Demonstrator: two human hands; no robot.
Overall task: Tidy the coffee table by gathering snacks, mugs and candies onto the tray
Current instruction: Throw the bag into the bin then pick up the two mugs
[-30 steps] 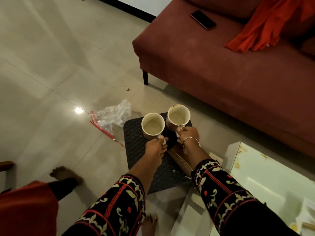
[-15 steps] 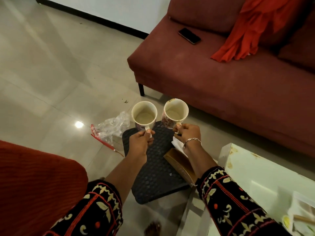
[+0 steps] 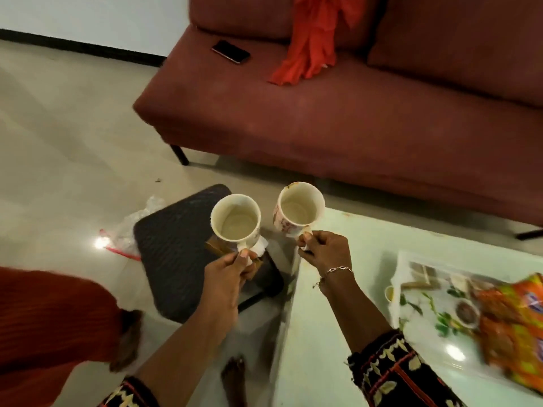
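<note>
My left hand (image 3: 227,273) grips the handle of a cream mug (image 3: 236,218) held in the air above a dark woven mat. My right hand (image 3: 326,249) holds a second patterned mug (image 3: 299,210) by its handle, over the near corner of the pale coffee table (image 3: 329,333). Both mugs are upright and look empty inside. On the table to the right lies a floral tray (image 3: 423,306) with an orange snack packet (image 3: 514,324), a small brown candy (image 3: 467,312) and some wrappers on it.
A dark woven mat (image 3: 176,248) lies on the tiled floor with a brown book half under my left hand. A clear plastic bag (image 3: 129,230) sits beside it. A red sofa (image 3: 338,118) carries a phone (image 3: 231,51) and an orange cloth (image 3: 311,39). Bare feet show below.
Both mugs have been lifted off the floor mat and carried up and right toward the coffee table. The view has swung right, bringing the tray into sight.
</note>
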